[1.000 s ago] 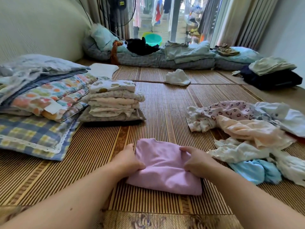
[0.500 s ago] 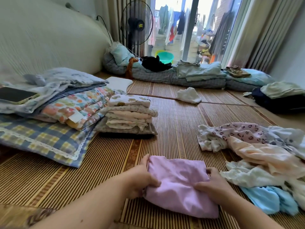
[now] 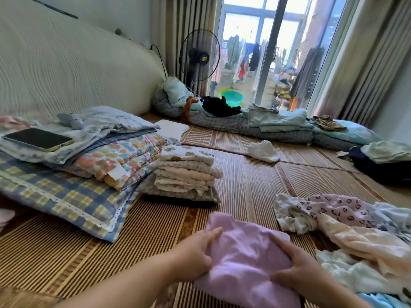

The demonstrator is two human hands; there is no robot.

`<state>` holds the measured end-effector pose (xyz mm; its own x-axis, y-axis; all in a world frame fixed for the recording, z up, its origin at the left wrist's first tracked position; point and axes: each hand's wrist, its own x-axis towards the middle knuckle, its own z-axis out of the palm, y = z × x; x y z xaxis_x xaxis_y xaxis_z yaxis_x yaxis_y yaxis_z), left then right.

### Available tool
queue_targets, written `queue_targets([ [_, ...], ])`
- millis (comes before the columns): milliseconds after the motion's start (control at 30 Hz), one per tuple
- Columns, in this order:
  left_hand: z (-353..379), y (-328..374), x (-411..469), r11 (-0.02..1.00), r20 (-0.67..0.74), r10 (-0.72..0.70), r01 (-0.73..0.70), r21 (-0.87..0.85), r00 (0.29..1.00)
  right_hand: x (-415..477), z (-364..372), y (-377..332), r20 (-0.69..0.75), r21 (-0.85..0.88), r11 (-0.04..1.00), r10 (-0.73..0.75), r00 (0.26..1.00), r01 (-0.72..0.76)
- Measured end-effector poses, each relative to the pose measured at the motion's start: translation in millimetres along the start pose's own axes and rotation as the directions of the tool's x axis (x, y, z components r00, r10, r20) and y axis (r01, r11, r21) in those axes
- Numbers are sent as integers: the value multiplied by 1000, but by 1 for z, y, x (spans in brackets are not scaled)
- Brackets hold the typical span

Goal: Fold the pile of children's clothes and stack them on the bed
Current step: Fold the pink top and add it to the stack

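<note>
the pink garment (image 3: 246, 261) is held by the left hand (image 3: 195, 256) and right hand (image 3: 299, 271), fingers (image 3: 212, 233) clamped on it; what the green basin (image 3: 232, 97) holds cannot be made out.

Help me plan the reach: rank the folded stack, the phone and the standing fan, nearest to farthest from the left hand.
1. Folded stack, just ahead of the left hand gripping the pink garment.
2. Phone, far left atop the bedding.
3. Standing fan, back by the window.
</note>
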<state>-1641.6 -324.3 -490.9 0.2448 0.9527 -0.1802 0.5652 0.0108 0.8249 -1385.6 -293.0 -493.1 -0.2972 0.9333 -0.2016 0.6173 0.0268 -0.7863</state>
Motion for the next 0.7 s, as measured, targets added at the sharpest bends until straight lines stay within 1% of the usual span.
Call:
queue_targets([
  [67,-29,8,7,995,-72,54,-60,-82,996,17,-12,-26,-84,46,995,-86,993,91],
  [100,-47,13,13,989,-114,86,-99,-113,990,29,-18,-44,-91,65,989,-124,988,130],
  [133,-66,18,19,985,-173,121,-139,-100,978,44,-24,-62,-106,62,983,-164,981,172],
  [233,-128,30,45,972,-351,235,-221,79,906,95,-37,-121,-210,25,952,-292,933,304],
  [300,-166,35,69,969,-443,244,-228,89,862,131,-41,-157,-268,46,927,-348,898,373],
  [400,-216,34,106,972,-565,235,-200,125,791,185,-39,-197,-268,129,897,-379,886,423],
  [433,-231,31,121,975,-591,222,-194,111,776,204,-38,-206,-259,147,890,-386,886,431],
  [500,-252,19,148,981,-605,163,-193,15,779,243,-34,-216,-253,168,888,-382,889,429],
  [567,-262,3,171,986,-596,112,-165,-35,795,274,-27,-219,-254,151,896,-373,892,418],
  [633,-264,-15,190,996,-572,66,-86,-9,818,301,-19,-213,-232,106,920,-347,909,378],
  [700,-263,-37,205,998,-526,-7,38,47,850,323,-7,-200,-134,57,958,-273,953,282],
])
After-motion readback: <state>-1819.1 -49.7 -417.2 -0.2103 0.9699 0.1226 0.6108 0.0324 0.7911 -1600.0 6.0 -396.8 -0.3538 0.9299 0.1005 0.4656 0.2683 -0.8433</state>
